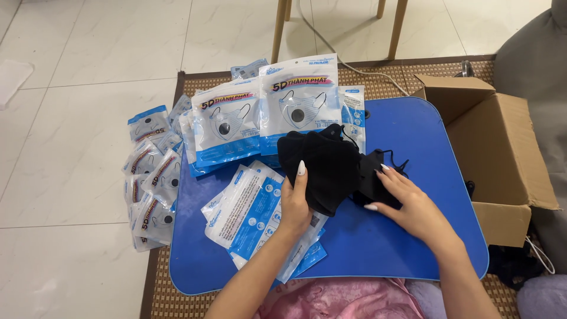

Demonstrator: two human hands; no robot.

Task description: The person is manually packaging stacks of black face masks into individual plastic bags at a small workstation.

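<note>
My left hand [295,204] pinches the stack of black face masks [322,165] at its near edge; my right hand [407,204] lies flat, fingers open, on more masks [372,177] beside. I think they are light, soft and floppy, so better to hold them by the folded edge.

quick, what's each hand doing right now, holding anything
Left hand: closed on the stack of black masks.
Right hand: open, fingers resting flat on a smaller black mask pile.
</note>
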